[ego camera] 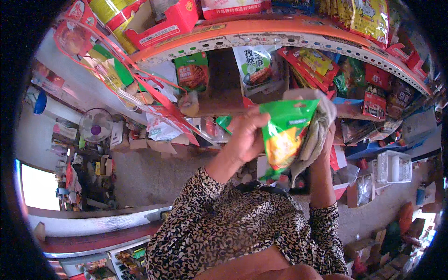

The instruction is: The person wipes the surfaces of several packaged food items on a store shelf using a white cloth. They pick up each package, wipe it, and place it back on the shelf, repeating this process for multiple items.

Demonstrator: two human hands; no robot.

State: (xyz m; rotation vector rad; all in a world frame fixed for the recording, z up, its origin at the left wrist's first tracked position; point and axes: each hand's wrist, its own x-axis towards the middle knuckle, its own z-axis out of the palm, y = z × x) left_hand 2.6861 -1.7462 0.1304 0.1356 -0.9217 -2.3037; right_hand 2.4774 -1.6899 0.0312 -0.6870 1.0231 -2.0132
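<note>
My left hand (246, 134) grips the side of a green food packet (285, 133) with a yellow picture on its front. My right hand (327, 136) is behind a greyish cloth (313, 136), which lies against the packet's right edge; the cloth hides most of its fingers. Both hands are raised in front of a metal shelf rack. Just beyond them, a white seasoning packet (259, 70) stands on the middle shelf. To its left is another green packet (191, 71), and to its right lean several red and yellow packets (308, 66).
The perforated orange and white shelf edge (266, 36) curves above my hands. Red strips (154, 94) and a clear bag hang at the left. A white plastic crate (393, 167) and an open cardboard box (361, 192) stand at the lower right. A fan (95, 125) is farther left.
</note>
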